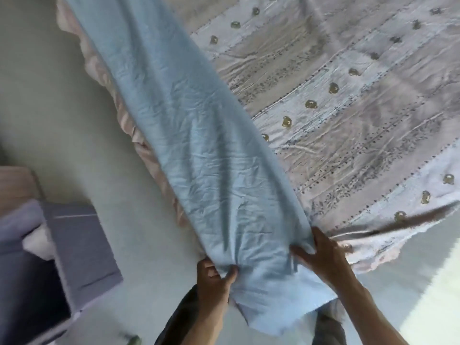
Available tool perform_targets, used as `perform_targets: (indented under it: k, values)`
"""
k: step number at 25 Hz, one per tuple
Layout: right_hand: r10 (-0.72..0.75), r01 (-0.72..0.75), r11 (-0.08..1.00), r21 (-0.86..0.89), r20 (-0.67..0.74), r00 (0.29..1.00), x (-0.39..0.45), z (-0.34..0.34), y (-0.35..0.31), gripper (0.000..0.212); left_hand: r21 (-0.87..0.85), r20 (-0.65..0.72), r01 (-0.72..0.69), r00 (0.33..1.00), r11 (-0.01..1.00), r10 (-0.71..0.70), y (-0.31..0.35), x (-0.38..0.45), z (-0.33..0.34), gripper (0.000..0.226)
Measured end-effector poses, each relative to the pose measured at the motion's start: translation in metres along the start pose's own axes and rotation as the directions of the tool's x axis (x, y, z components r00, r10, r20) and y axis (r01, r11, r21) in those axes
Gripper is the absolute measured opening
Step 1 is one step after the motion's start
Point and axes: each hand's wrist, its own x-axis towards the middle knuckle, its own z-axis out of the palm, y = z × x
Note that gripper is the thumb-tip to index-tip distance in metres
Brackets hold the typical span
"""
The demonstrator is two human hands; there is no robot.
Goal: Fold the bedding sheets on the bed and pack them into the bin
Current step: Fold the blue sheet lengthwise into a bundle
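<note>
A long light-blue sheet (189, 135), folded into a narrow strip, runs from the top left down along the bed's left edge to me. My left hand (215, 275) grips its near end, the fabric bunched under thumb and fingers. My right hand (323, 255) holds the strip's right edge with thumb and fingers spread around the cloth. The end of the strip hangs below both hands. A purple-grey fabric bin (74, 247) stands on the floor at the lower left, open, with something white inside.
The bed carries a pale quilted cover (348, 100) with gold dots and a pink ruffled edge (139, 145). Grey floor (49, 108) lies between bed and bin. A wooden piece of furniture (15, 185) shows at the left edge. Bright light falls at the lower right.
</note>
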Motion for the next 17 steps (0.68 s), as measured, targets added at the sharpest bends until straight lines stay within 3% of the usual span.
perform_targets:
  k: [1, 3, 4, 5, 8, 10, 13, 14, 17]
  values:
    - [0.027, -0.031, 0.999, 0.027, 0.145, 0.989, -0.005, -0.004, 0.015, 0.050, -0.010, 0.050, 0.035, 0.998, 0.999, -0.034, -0.016, -0.010, 0.001, 0.053]
    - [0.112, -0.167, 0.981, 0.095, 0.424, 0.899, -0.016, -0.024, 0.042, 0.063, -0.045, 0.126, 0.121, 0.985, 0.992, -0.114, -0.053, -0.041, 0.014, 0.050]
    - [0.146, -0.248, 0.957, 0.148, 0.491, 0.859, -0.020, -0.030, 0.058, 0.069, -0.072, 0.118, 0.161, 0.981, 0.984, -0.152, -0.070, -0.056, 0.020, 0.049]
    - [0.161, -0.274, 0.947, 0.167, 0.493, 0.855, -0.023, -0.036, 0.074, 0.067, -0.081, 0.100, 0.174, 0.981, 0.981, -0.166, -0.082, -0.071, 0.029, 0.049]
    - [0.180, -0.221, 0.971, 0.093, 0.326, 0.928, -0.021, -0.056, 0.111, 0.034, -0.218, 0.093, 0.247, 0.968, 0.944, -0.232, -0.117, -0.097, 0.055, 0.055]
    - [0.152, -0.158, 0.987, -0.016, 0.394, 0.906, -0.011, -0.062, 0.128, 0.019, -0.277, 0.141, 0.310, 0.949, 0.909, -0.281, -0.135, -0.097, 0.068, 0.069]
    - [0.145, -0.135, 0.989, -0.058, 0.511, 0.847, -0.013, -0.062, 0.139, 0.026, -0.228, 0.229, 0.365, 0.921, 0.903, -0.315, -0.153, -0.110, 0.092, 0.088]
    - [0.109, -0.113, 0.993, -0.025, 0.537, 0.836, -0.016, -0.061, 0.143, 0.036, -0.291, 0.241, 0.377, 0.918, 0.879, -0.314, -0.155, -0.113, 0.097, 0.085]
    - [0.124, -0.256, 0.953, 0.162, 0.562, 0.818, -0.028, -0.066, 0.157, 0.071, -0.495, 0.222, 0.302, 0.951, 0.815, -0.217, -0.144, -0.130, 0.103, 0.058]
